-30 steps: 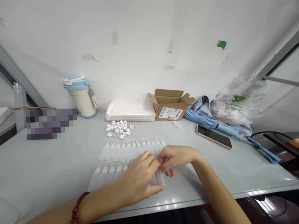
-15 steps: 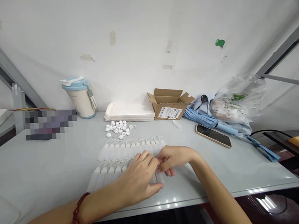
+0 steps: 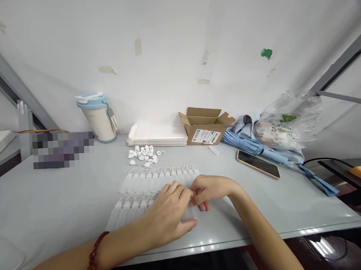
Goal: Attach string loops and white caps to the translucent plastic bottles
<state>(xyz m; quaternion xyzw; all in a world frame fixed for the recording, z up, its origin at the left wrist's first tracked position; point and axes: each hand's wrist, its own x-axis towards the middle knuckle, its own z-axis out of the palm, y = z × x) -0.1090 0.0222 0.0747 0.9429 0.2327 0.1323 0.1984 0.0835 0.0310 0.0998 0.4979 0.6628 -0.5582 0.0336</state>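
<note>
My left hand point(image 3: 169, 214) lies over the right part of the front row of translucent flat tubes point(image 3: 124, 216), fingers curled and thumb stretched out near the tubes' lower ends. My right hand point(image 3: 212, 187) meets it at the row's right end, its fingers bent in a pinch at the top of the last tubes. What the fingertips grip is hidden between the hands. Behind them lies a second row of tubes point(image 3: 158, 182), with white caps and thin cord loops. A pile of small white caps point(image 3: 143, 153) sits farther back.
Along the wall stand a cream tumbler point(image 3: 97, 119), a stack of white trays point(image 3: 158, 136) and an open cardboard box point(image 3: 204, 127). To the right lie a phone point(image 3: 257, 164), a folded blue umbrella point(image 3: 250, 145) and a plastic bag point(image 3: 284, 125). The table's front edge point(image 3: 222, 245) runs below my hands.
The whole view has shifted very slightly. Both hands keep nearly the same pose and place over the front row; no tube or cap has visibly moved.
</note>
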